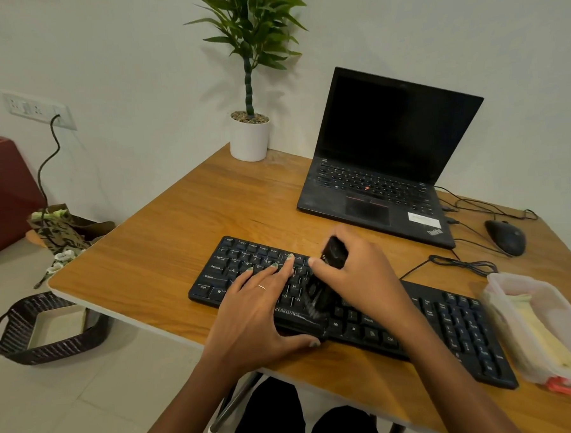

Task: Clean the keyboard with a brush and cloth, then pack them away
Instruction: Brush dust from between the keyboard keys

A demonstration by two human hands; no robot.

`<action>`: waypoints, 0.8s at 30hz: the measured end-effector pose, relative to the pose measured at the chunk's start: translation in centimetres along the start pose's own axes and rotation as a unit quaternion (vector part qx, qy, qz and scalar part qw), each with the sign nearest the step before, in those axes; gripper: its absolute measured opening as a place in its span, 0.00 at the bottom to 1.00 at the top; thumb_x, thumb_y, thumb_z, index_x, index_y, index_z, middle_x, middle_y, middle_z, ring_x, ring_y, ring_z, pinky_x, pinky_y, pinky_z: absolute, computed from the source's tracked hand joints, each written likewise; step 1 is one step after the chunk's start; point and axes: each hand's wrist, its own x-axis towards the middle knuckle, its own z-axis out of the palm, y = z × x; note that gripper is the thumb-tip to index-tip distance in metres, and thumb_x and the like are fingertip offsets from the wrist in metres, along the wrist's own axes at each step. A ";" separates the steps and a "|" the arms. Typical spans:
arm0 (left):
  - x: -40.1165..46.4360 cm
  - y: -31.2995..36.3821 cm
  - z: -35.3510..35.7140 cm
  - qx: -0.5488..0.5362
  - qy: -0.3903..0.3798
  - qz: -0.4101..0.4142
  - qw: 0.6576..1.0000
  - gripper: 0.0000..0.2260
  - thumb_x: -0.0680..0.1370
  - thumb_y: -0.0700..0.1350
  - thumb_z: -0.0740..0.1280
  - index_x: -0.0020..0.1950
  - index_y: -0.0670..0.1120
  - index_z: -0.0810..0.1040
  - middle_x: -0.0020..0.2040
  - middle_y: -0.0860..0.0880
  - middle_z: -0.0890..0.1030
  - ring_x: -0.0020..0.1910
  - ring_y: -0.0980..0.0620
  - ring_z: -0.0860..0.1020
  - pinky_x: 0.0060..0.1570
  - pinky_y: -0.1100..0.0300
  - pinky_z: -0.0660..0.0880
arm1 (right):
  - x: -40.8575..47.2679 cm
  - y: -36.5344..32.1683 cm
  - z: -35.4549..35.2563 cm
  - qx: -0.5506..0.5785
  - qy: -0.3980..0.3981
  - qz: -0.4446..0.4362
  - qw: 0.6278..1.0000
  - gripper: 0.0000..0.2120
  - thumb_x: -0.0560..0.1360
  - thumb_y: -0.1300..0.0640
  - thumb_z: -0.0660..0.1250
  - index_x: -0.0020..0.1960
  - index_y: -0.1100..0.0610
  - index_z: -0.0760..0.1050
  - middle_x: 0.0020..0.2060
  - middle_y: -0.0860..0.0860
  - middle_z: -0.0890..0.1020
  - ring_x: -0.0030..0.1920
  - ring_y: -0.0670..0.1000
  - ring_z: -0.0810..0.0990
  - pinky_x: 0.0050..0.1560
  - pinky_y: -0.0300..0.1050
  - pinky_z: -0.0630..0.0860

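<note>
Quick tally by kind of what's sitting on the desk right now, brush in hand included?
Keyboards: 1, the black keyboard
Laptops: 1, the open laptop
Mice: 1, the black mouse
Brushes: 1, the black brush, gripped by the right hand
Potted plants: 1, the plant in a white pot
Plastic containers: 1, the clear container holding yellow cloth
Total: 6

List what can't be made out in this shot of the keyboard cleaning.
- Head view: the brush bristles are motion-blurred, and the right hand hides most of its handle.
- The keys in the middle of the keyboard lie under the left hand and the right hand.
- The plastic container is cut by the right edge; its cloudy walls blur the yellowish contents.
</note>
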 end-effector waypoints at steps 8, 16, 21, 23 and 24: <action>0.0 0.4 -0.5 0.023 0.010 -0.034 0.999 0.56 0.59 0.82 0.56 0.79 0.53 0.49 0.73 0.55 0.67 0.75 0.56 0.57 0.75 0.47 0.44 | 0.4 -0.3 0.5 0.026 -0.004 0.005 1.000 0.10 0.73 0.51 0.68 0.45 0.54 0.69 0.35 0.50 0.76 0.35 0.49 0.78 0.29 0.42 0.74; -0.2 0.0 -1.3 -0.025 0.010 -0.038 0.999 0.52 0.61 0.79 0.60 0.78 0.56 0.51 0.73 0.57 0.66 0.75 0.59 0.56 0.75 0.53 0.38 | 0.4 -0.1 0.6 -0.023 0.024 -0.004 0.999 0.11 0.74 0.49 0.67 0.46 0.55 0.69 0.34 0.50 0.76 0.35 0.50 0.77 0.34 0.46 0.74; -0.8 -1.5 -1.5 -0.027 0.031 -0.060 0.997 0.51 0.60 0.81 0.59 0.77 0.57 0.55 0.73 0.56 0.67 0.74 0.58 0.57 0.74 0.53 0.36 | 0.0 0.3 -0.3 -0.025 0.013 0.002 1.000 0.11 0.74 0.48 0.67 0.47 0.53 0.69 0.35 0.50 0.78 0.34 0.48 0.77 0.33 0.46 0.75; -0.9 -1.7 -1.5 -0.031 0.037 -0.063 0.997 0.50 0.61 0.80 0.60 0.77 0.56 0.57 0.72 0.56 0.68 0.74 0.58 0.58 0.74 0.53 0.38 | -0.3 -0.2 -0.2 -0.012 -0.023 -0.036 0.999 0.11 0.73 0.46 0.68 0.47 0.51 0.69 0.36 0.48 0.77 0.35 0.46 0.77 0.33 0.44 0.74; -0.9 -1.7 -1.4 -0.030 0.036 -0.061 0.997 0.50 0.61 0.80 0.60 0.77 0.56 0.58 0.72 0.56 0.68 0.74 0.58 0.59 0.74 0.52 0.39 | -0.5 -0.8 0.0 0.000 -0.046 -0.060 0.997 0.11 0.72 0.45 0.68 0.46 0.49 0.69 0.37 0.46 0.77 0.36 0.44 0.77 0.33 0.42 0.74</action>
